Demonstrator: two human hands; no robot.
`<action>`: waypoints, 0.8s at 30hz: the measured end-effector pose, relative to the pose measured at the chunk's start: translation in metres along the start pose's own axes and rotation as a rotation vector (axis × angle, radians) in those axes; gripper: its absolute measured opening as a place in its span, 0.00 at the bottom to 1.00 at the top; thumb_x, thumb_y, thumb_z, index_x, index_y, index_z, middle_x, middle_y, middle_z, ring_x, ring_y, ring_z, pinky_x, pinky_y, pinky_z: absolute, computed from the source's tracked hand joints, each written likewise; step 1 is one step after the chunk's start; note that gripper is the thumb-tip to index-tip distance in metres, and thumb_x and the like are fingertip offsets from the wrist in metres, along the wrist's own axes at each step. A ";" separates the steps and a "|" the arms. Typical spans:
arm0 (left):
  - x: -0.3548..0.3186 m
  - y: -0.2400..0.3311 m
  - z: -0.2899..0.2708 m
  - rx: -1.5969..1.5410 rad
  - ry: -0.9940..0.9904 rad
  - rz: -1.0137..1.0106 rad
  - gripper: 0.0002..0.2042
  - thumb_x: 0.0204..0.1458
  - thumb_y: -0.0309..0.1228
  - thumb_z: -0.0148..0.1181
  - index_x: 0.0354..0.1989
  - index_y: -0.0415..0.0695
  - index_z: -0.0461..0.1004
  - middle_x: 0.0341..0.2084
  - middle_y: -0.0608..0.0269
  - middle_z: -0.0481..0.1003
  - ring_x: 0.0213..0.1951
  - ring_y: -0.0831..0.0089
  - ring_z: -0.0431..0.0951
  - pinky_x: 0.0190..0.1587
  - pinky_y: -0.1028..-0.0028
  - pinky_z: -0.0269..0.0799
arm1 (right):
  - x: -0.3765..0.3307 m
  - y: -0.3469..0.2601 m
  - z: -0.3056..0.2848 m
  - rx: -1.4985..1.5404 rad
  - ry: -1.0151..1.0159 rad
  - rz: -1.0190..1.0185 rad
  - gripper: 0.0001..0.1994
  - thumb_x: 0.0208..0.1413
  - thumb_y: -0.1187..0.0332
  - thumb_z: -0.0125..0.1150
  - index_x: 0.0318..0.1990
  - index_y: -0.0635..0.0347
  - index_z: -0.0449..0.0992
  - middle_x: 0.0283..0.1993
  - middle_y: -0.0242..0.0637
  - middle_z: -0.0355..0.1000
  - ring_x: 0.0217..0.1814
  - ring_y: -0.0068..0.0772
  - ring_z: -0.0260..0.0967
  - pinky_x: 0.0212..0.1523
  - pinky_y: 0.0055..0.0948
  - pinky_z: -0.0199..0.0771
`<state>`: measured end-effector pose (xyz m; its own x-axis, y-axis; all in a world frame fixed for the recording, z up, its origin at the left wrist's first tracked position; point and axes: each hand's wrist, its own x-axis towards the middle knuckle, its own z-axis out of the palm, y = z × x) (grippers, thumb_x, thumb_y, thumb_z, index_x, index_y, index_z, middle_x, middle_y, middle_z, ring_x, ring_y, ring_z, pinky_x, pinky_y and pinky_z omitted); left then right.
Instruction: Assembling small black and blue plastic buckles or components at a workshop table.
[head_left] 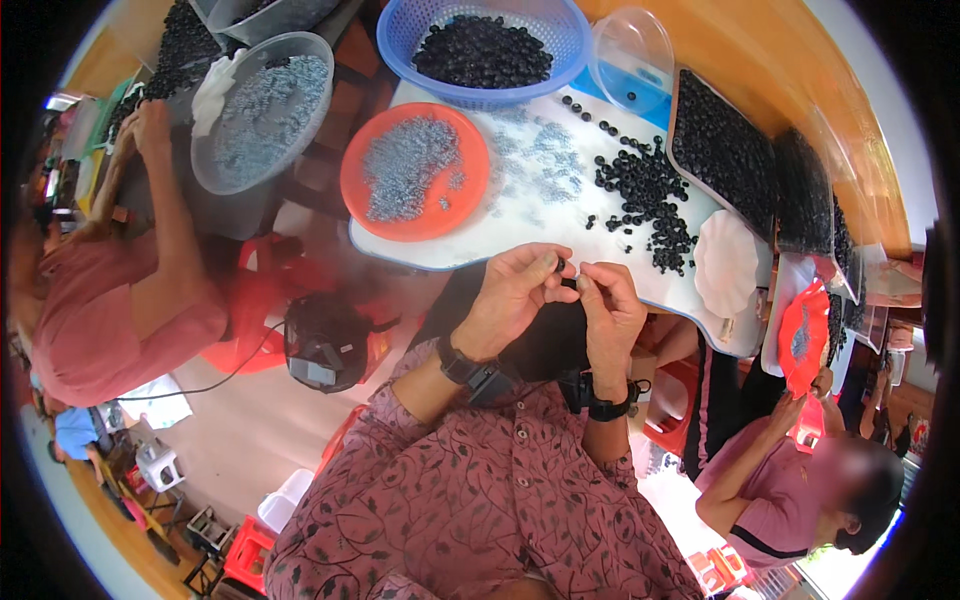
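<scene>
The person's patterned pink shirt [470,490] fills the near foreground, with dark bands on both wrists. Ahead of it, the left hand [505,300] pinches a small black bead-like part [560,266] between thumb and fingers, just short of the counter [535,228]. The right hand [612,310] is just beside it, thumb and index fingertips drawn close; whether they clamp on anything, I cannot tell.

On the counter, a white scalloped dish [727,262] lies right of a loose pile of black bead-like parts [640,190]. To the left, an orange plate [474,150] bears small grey-blue pieces [405,165], and more such pieces lie scattered beside it. Farther back are a blue perforated basket [392,45] of black parts, and a clear round tub [640,40] to its right.
</scene>
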<state>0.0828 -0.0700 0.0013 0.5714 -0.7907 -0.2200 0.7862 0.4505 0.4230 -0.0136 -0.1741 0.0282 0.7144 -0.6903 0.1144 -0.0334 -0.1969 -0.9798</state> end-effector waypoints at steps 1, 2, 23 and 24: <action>0.002 0.000 -0.001 0.007 -0.002 0.009 0.12 0.62 0.29 0.53 0.47 0.33 0.73 0.33 0.60 0.76 0.33 0.78 0.76 0.43 0.70 0.82 | 0.002 0.000 0.001 -0.027 0.009 -0.013 0.07 0.54 0.81 0.61 0.40 0.64 0.79 0.40 0.29 0.70 0.37 0.16 0.65 0.37 0.16 0.64; 0.002 -0.001 -0.001 -0.007 0.027 -0.002 0.12 0.62 0.29 0.54 0.47 0.33 0.73 0.33 0.61 0.75 0.32 0.79 0.75 0.42 0.69 0.82 | 0.002 -0.001 0.001 -0.057 0.019 -0.021 0.07 0.54 0.81 0.61 0.40 0.64 0.79 0.40 0.29 0.70 0.37 0.17 0.65 0.37 0.16 0.65; 0.115 0.133 0.048 0.283 0.287 0.503 0.13 0.65 0.34 0.48 0.40 0.34 0.68 0.27 0.59 0.72 0.35 0.71 0.75 0.44 0.66 0.80 | -0.008 0.025 -0.020 -0.118 0.109 0.003 0.06 0.56 0.79 0.61 0.41 0.64 0.79 0.37 0.28 0.70 0.35 0.15 0.64 0.37 0.15 0.65; 0.109 0.126 0.046 0.320 0.234 0.509 0.12 0.63 0.34 0.52 0.39 0.34 0.70 0.29 0.57 0.74 0.31 0.73 0.76 0.42 0.67 0.80 | -0.008 0.029 -0.022 -0.119 0.119 0.007 0.06 0.56 0.79 0.61 0.41 0.64 0.79 0.37 0.28 0.70 0.35 0.15 0.64 0.37 0.15 0.65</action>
<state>0.2332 -0.1187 0.0706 0.9190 -0.3831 -0.0930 0.3147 0.5709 0.7583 -0.0351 -0.1896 0.0027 0.6262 -0.7682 0.1333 -0.1254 -0.2679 -0.9552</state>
